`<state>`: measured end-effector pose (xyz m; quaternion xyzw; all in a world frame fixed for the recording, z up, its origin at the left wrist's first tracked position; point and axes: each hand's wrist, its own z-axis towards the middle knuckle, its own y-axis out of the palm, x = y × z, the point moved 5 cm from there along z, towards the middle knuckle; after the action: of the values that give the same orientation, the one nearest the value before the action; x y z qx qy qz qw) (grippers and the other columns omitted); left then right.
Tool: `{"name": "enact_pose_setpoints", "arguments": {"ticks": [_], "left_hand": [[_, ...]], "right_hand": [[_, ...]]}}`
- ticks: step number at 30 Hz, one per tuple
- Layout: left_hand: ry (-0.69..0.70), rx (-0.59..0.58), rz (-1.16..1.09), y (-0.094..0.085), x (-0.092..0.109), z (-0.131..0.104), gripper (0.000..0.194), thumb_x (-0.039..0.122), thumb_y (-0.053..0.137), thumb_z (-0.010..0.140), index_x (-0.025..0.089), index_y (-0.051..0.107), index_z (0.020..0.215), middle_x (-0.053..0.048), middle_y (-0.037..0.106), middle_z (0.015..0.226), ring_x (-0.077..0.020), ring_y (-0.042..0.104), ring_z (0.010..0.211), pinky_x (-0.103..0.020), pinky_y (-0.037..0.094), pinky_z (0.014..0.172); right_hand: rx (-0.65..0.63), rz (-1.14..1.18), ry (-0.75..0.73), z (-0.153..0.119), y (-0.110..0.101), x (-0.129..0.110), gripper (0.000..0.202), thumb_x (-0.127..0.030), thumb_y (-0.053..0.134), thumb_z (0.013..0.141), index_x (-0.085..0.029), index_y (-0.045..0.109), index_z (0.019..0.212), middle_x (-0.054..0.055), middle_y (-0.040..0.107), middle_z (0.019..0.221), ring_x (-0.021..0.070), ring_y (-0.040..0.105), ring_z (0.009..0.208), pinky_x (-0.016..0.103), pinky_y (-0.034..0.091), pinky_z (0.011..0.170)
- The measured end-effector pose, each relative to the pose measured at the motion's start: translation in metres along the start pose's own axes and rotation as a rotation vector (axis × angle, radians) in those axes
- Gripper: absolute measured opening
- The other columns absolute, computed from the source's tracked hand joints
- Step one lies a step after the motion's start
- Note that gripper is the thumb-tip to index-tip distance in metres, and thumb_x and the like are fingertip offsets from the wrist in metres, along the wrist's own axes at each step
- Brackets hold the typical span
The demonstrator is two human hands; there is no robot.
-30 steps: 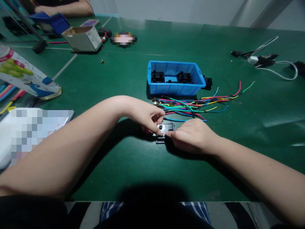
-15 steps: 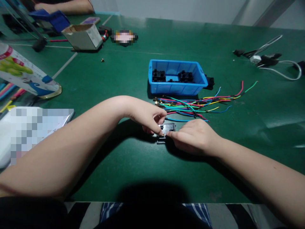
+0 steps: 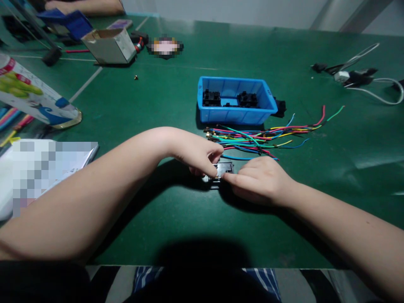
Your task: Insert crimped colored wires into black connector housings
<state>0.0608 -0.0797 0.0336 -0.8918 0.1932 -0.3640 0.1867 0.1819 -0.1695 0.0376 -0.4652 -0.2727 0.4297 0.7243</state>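
Note:
A small black plastic housing [image 3: 224,167] lies on the green table between my two hands. My left hand [image 3: 202,158] is closed on its left side, with thumb and fingers curled round that edge. From the right, my right hand [image 3: 257,181] touches the housing with an extended index finger, the other fingers folded in; whether it pinches some tiny part there I cannot make out. Just beyond lies a bundle of coloured wires [image 3: 249,136] with brass terminals at the left end. A blue plastic bin [image 3: 235,115] behind it holds several black plastic parts.
At left are a fruit-printed can [image 3: 34,94] lying tilted and a sheet-like item [image 3: 63,168]. A white cardboard box [image 3: 110,48] stands farther back. Cables with a white plug [image 3: 341,76] lie at right. Another person's forearm [image 3: 97,7] rests at the far left.
The view has shifted very slightly. Both hands stay at the black housing, and my left thumb sits a little farther right; nothing has been let go.

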Motion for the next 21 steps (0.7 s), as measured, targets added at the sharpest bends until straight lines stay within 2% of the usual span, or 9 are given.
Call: {"name": "enact_pose_setpoints", "arguments": {"ticks": [7,14,21], "left_hand": [[-0.069,0.028,0.139,-0.0012,0.0055,-0.0039,0.038,0.044,0.058,0.073,0.019,0.051,0.101,-0.005,0.067,0.088,-0.0193,0.059,0.075,-0.027,0.038,0.058],[-0.015,0.012,0.119,-0.0013,0.0053,-0.0033,0.033,0.041,0.059,0.077,0.019,0.05,0.1,-0.003,0.066,0.087,-0.0163,0.058,0.077,-0.025,0.041,0.062],[-0.017,0.013,0.128,-0.0007,0.0053,-0.0041,0.041,0.051,0.058,0.08,0.018,0.052,0.104,-0.004,0.067,0.091,-0.0164,0.059,0.078,-0.024,0.041,0.062]], "right_hand": [[0.01,0.059,0.017,-0.0009,0.0005,0.0019,0.027,-0.019,0.044,0.097,-0.013,0.071,0.099,-0.002,0.059,0.058,0.0117,0.048,0.049,0.031,0.028,0.051],[-0.01,0.061,0.006,-0.0019,0.0018,0.0034,0.026,-0.02,0.045,0.097,-0.014,0.07,0.098,-0.002,0.057,0.058,0.0108,0.045,0.05,0.03,0.026,0.052],[-0.028,0.044,-0.002,-0.003,0.003,0.0029,0.026,-0.02,0.045,0.097,-0.015,0.069,0.106,-0.002,0.058,0.058,0.0118,0.047,0.05,0.03,0.026,0.052]]}}
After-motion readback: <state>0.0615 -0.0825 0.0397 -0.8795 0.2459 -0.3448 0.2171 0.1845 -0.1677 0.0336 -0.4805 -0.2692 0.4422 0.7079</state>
